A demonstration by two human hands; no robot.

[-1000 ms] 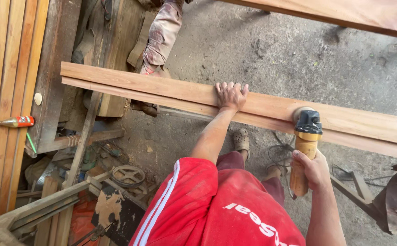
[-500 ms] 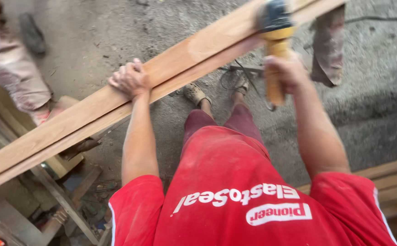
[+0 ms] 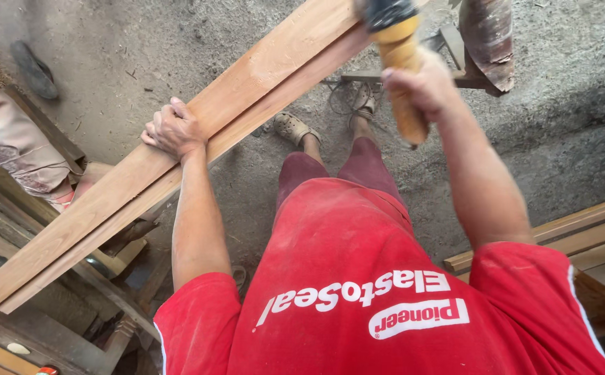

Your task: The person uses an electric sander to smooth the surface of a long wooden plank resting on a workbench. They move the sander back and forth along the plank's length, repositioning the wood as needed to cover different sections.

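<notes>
A long reddish-brown wooden plank [image 3: 260,76] runs diagonally from the lower left to the top middle, lying on edge over another board. My left hand [image 3: 172,129] presses flat on its upper face, fingers curled over the far edge. My right hand [image 3: 420,87] grips the yellow handle of a power sander [image 3: 394,35], whose dark head meets the plank at the top of the view. I wear a red shirt and dark red shorts; my sandalled feet [image 3: 295,128] stand on the dusty concrete below.
Another person's trouser leg [image 3: 10,149] and a dark sandal [image 3: 33,68] are at the left. Stacked boards [image 3: 594,236] lie at the right edge. Timber offcuts and a wooden stand [image 3: 108,278] crowd the lower left. A brown metal piece [image 3: 486,38] is at top right.
The view has swung, so the plank now slants more steeply. My left hand stays on the plank. My right hand with the sander has shifted slightly along the plank.
</notes>
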